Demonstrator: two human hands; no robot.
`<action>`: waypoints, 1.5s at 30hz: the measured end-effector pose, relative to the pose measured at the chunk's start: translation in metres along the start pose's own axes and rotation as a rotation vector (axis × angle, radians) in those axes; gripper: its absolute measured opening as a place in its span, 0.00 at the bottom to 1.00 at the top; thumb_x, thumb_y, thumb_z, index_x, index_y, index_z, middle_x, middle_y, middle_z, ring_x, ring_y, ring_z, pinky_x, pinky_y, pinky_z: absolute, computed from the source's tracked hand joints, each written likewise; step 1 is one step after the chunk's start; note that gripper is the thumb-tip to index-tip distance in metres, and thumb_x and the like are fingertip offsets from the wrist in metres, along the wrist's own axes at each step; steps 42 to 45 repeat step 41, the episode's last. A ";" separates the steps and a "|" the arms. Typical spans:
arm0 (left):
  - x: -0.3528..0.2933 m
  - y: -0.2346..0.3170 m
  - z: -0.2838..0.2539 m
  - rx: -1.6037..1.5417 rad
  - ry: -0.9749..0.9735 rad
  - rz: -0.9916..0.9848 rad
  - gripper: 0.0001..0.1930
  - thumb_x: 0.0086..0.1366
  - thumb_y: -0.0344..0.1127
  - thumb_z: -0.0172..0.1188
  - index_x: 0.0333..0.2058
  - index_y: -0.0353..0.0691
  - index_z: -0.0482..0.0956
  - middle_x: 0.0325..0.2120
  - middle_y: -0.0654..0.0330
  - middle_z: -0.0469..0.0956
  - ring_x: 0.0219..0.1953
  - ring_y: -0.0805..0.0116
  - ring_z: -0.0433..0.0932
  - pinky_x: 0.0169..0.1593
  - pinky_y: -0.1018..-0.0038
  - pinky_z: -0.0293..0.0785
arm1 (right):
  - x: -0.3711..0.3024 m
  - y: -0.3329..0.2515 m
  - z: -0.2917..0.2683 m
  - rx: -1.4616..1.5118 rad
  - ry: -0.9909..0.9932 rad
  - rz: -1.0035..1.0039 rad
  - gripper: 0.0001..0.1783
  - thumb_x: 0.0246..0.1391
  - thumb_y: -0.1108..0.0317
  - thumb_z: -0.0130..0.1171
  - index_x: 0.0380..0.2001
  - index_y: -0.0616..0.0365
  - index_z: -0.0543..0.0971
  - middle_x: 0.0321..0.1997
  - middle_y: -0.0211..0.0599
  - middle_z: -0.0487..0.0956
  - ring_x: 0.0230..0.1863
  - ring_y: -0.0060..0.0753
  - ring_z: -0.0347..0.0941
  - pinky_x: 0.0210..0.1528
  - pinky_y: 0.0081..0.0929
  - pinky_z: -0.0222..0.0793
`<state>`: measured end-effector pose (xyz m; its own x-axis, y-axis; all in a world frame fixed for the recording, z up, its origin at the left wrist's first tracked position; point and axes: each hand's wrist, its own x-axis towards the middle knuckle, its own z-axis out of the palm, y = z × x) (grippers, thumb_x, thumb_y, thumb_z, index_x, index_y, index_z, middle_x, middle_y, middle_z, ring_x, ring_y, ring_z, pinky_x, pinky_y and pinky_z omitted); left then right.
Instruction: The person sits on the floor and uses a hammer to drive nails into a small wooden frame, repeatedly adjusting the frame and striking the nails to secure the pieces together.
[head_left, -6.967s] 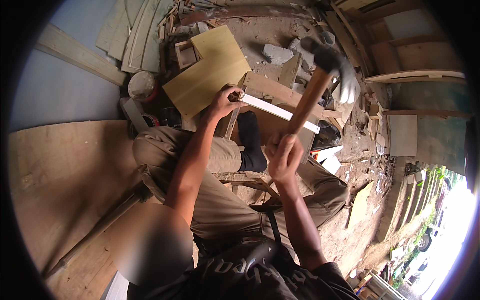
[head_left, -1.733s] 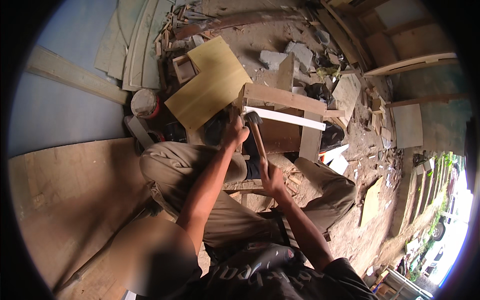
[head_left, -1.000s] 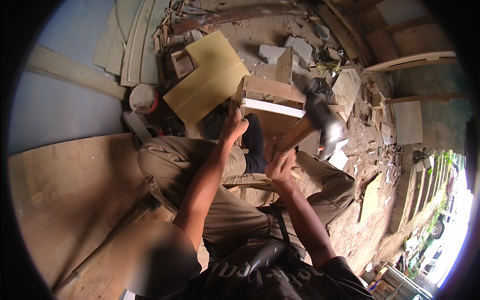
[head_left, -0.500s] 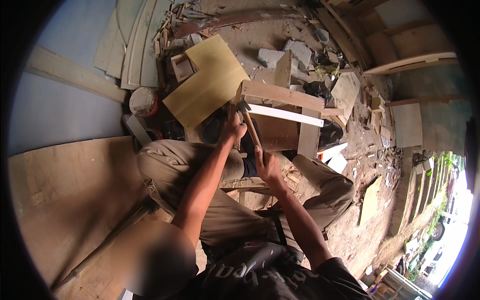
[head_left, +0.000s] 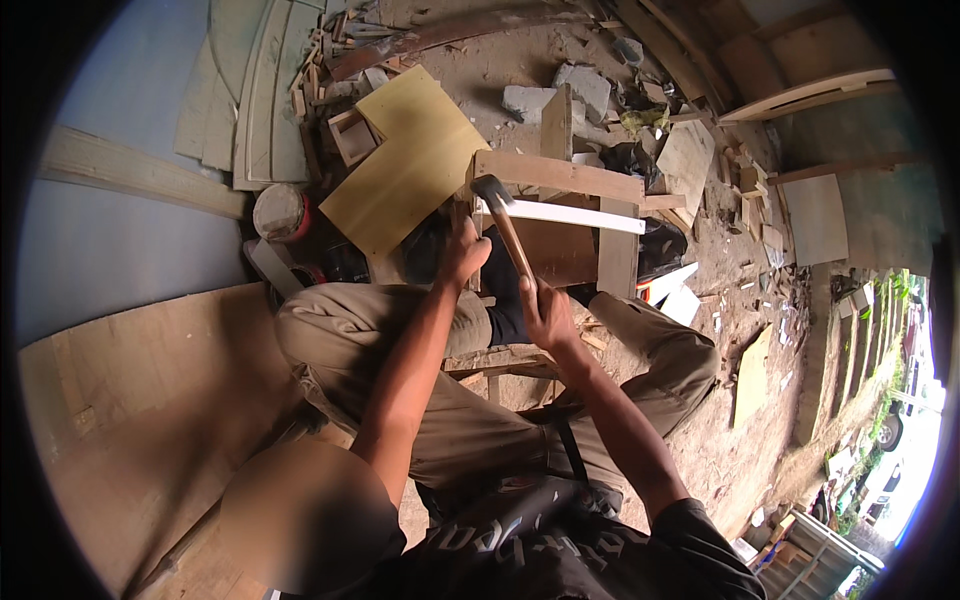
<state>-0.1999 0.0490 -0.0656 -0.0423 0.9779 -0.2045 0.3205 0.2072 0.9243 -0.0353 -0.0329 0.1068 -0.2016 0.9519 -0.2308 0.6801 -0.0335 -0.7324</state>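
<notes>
My right hand (head_left: pixel 548 312) is closed around the wooden handle of a hammer (head_left: pixel 516 243). The hammer's dark head is raised over the left end of a white strip (head_left: pixel 570 215), which lies along a wooden frame (head_left: pixel 560 175). Just left of the hammer, my left hand (head_left: pixel 463 255) is closed on the frame's left upright; its fingertips are partly hidden. The frame stands beyond my knees, with a brown panel (head_left: pixel 560 250) inside it. A yellowish L-shaped board (head_left: pixel 405 165) lies to the frame's left.
A paint bucket (head_left: pixel 281 212) stands by the left wall. Concrete blocks (head_left: pixel 583 88) and wood scraps litter the ground beyond the frame. A large plywood sheet (head_left: pixel 150 380) is at my left. Loose pale boards (head_left: pixel 752 375) lie on the right.
The hammer's head has lifted away from the strip's left end. My left hand stays at the frame's upright. The whole view has shifted slightly.
</notes>
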 end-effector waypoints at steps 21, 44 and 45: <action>0.010 0.014 0.000 0.031 0.006 -0.120 0.25 0.50 0.30 0.51 0.50 0.29 0.67 0.46 0.28 0.72 0.51 0.28 0.70 0.56 0.50 0.68 | -0.008 0.027 0.027 -0.017 0.099 0.062 0.32 0.68 0.46 0.43 0.21 0.64 0.73 0.13 0.50 0.68 0.17 0.43 0.66 0.23 0.41 0.61; -0.026 0.020 -0.007 0.180 -0.044 -0.417 0.28 0.51 0.39 0.67 0.47 0.23 0.75 0.43 0.36 0.79 0.48 0.47 0.80 0.52 0.62 0.74 | -0.021 0.223 -0.082 0.205 0.637 0.413 0.23 0.61 0.52 0.58 0.50 0.57 0.78 0.44 0.49 0.83 0.50 0.45 0.79 0.51 0.35 0.71; -0.026 0.020 -0.007 0.180 -0.044 -0.417 0.28 0.51 0.39 0.67 0.47 0.23 0.75 0.43 0.36 0.79 0.48 0.47 0.80 0.52 0.62 0.74 | -0.021 0.223 -0.082 0.205 0.637 0.413 0.23 0.61 0.52 0.58 0.50 0.57 0.78 0.44 0.49 0.83 0.50 0.45 0.79 0.51 0.35 0.71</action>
